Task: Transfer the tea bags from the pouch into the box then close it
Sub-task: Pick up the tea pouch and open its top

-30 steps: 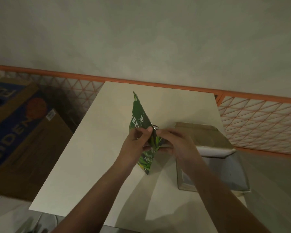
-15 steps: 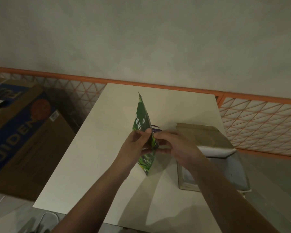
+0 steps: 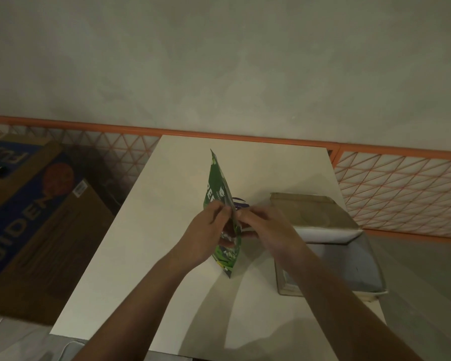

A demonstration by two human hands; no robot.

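A green tea pouch (image 3: 217,183) stands edge-on over the middle of the white table (image 3: 167,246). My left hand (image 3: 208,230) pinches its left face and my right hand (image 3: 266,227) pinches its right face near the upper edge. A bit of purple-and-white print shows just above my right fingers. To the right sits the open box (image 3: 349,267) with a pale inside and its brown lid (image 3: 307,209) folded back. No tea bags are visible; the pouch's inside is hidden.
A large brown and blue cardboard carton (image 3: 26,220) stands left of the table. An orange lattice railing (image 3: 401,183) runs behind the table below a grey wall. The box reaches the table's right edge.
Both hands stay on the pouch with only small finger shifts. The purple print above my right fingers shows more. The camera has shifted slightly.
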